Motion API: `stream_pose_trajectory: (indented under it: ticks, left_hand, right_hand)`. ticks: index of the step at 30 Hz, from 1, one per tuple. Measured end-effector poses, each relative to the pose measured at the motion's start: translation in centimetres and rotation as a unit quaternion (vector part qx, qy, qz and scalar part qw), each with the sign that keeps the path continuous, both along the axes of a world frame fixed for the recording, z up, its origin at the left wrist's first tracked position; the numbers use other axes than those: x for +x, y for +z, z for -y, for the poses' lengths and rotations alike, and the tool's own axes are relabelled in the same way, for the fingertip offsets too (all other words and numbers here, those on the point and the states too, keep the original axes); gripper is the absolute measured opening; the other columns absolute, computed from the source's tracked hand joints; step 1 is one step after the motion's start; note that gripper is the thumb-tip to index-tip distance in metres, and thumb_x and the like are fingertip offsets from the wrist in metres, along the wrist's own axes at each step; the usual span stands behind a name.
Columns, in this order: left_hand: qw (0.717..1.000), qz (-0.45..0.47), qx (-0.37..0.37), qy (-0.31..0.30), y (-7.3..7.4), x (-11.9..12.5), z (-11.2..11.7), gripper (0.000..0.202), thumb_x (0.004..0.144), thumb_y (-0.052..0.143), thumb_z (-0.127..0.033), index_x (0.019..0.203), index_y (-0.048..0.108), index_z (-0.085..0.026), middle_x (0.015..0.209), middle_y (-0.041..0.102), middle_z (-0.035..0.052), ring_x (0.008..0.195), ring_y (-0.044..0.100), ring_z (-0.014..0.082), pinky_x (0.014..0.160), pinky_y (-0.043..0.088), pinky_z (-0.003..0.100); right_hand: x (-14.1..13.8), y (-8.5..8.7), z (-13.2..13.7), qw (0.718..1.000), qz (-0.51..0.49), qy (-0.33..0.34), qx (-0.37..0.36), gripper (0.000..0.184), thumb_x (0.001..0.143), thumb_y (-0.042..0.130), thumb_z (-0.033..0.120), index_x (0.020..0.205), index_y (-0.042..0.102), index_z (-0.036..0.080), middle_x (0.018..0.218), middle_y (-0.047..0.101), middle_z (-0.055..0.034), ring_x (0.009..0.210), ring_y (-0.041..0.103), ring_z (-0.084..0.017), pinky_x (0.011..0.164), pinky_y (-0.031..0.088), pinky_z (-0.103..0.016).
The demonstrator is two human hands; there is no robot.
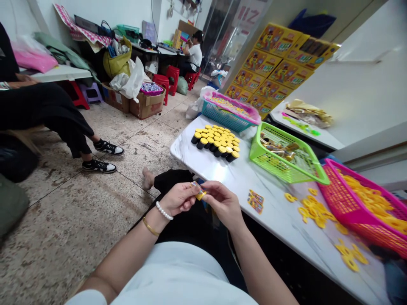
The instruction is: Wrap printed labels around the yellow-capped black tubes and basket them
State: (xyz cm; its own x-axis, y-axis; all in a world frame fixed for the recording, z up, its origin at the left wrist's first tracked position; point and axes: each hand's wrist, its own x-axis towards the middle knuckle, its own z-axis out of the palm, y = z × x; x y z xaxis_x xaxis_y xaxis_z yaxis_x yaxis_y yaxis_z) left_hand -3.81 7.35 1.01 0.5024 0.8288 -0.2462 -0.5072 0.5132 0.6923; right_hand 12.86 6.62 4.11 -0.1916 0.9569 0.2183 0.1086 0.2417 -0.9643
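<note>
My left hand (178, 198) and my right hand (222, 203) meet over my lap, beside the white table (219, 169). Both pinch one small yellow piece (199, 194) between their fingertips. A pearl bracelet and a gold bangle sit on my left wrist. On the table lie loose yellow rings (313, 209), a small stack of colourful stickers (255, 200) and a block of black tubes with yellow caps (218, 142).
A green basket (288, 154), a pink basket of yellow rings (365, 203) and a blue basket with a pink rim (229, 112) stand on the table. Yellow printed cartons (276, 63) are stacked behind. A seated person's legs (60, 123) are on the left; another person (193, 53) sits far back.
</note>
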Motion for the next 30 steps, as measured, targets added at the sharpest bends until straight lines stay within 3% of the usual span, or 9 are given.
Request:
stream_pose_trajectory:
  ticks: [2,6,10,13,18,21,26,30]
  left_hand:
    - [1.0,0.002,-0.001,0.001,-0.1,0.3,0.2,0.055,0.058,0.084,-0.061,0.074,0.056,-0.016,0.043,0.05,-0.0073,0.028,0.031,0.0014,0.028,0.015,0.015]
    - [0.999,0.028,-0.019,-0.006,-0.7,0.8,0.4,0.059,0.057,0.082,-0.066,0.073,0.057,-0.015,0.041,0.048,-0.0084,0.027,0.027,0.0008,0.027,0.014,0.015]
    - [1.0,-0.002,-0.022,-0.003,-1.2,0.8,0.2,0.059,0.06,0.078,-0.069,0.071,0.057,-0.015,0.04,0.046,-0.0085,0.025,0.027,0.0012,0.026,0.013,0.016]
    - [1.0,-0.007,-0.029,-0.003,-1.2,0.8,0.1,0.059,0.064,0.074,-0.071,0.069,0.056,-0.015,0.039,0.047,-0.0077,0.024,0.029,0.0019,0.026,0.014,0.016]
    - [0.998,0.044,-0.043,0.012,-0.8,0.9,-0.1,0.054,0.062,0.082,-0.06,0.069,0.056,-0.014,0.043,0.053,-0.0058,0.027,0.032,0.0014,0.027,0.019,0.015]
    - [0.999,0.029,-0.043,0.012,-0.8,0.9,0.0,0.053,0.061,0.083,-0.06,0.074,0.056,-0.015,0.042,0.051,-0.0077,0.027,0.03,0.0017,0.026,0.017,0.015]
    - [0.999,-0.002,-0.045,-0.002,-1.2,1.3,0.5,0.054,0.064,0.079,-0.063,0.076,0.054,-0.016,0.042,0.048,-0.0096,0.026,0.031,0.0014,0.027,0.015,0.014]
    - [0.999,0.007,-0.046,-0.02,-1.4,1.8,0.8,0.057,0.063,0.078,-0.066,0.072,0.053,-0.016,0.04,0.047,-0.0094,0.026,0.028,0.001,0.027,0.016,0.014]
  right_hand:
    - [-0.1,0.2,0.1,0.999,0.018,0.006,0.036,0.011,0.075,0.081,0.027,0.085,0.078,0.028,0.091,0.071,-0.0036,0.085,0.068,-0.02,0.076,0.059,-0.035]
    - [-0.4,-0.2,0.1,0.997,0.023,-0.03,0.072,0.005,0.074,0.081,0.027,0.078,0.079,0.029,0.08,0.07,-0.0027,0.075,0.067,-0.018,0.072,0.058,-0.035]
    - [-0.4,-0.8,0.1,0.999,0.018,-0.028,0.038,0.007,0.075,0.08,0.027,0.081,0.079,0.029,0.079,0.068,-0.0018,0.069,0.065,-0.017,0.062,0.058,-0.031]
    - [-0.1,-1.1,0.1,1.0,0.015,-0.019,0.015,0.011,0.074,0.081,0.027,0.085,0.08,0.029,0.083,0.069,-0.0023,0.07,0.067,-0.017,0.063,0.061,-0.031]
    - [0.1,-1.5,0.2,0.998,-0.045,-0.054,0.004,0.009,0.073,0.082,0.029,0.082,0.08,0.028,0.078,0.069,0.0001,0.066,0.069,-0.016,0.061,0.064,-0.031]
    - [0.2,-1.3,0.1,0.999,-0.018,-0.032,-0.005,0.011,0.076,0.08,0.027,0.087,0.08,0.028,0.082,0.071,-0.0004,0.069,0.07,-0.016,0.065,0.064,-0.031]
    - [0.4,-0.7,0.5,0.993,0.089,-0.028,0.067,0.013,0.078,0.079,0.022,0.089,0.08,0.029,0.089,0.07,-0.0033,0.075,0.068,-0.016,0.063,0.058,-0.026]
    - [0.4,-1.3,1.3,0.997,0.057,-0.013,0.043,0.016,0.079,0.077,0.024,0.093,0.08,0.03,0.098,0.069,-0.0039,0.066,0.065,-0.012,0.055,0.055,-0.024]
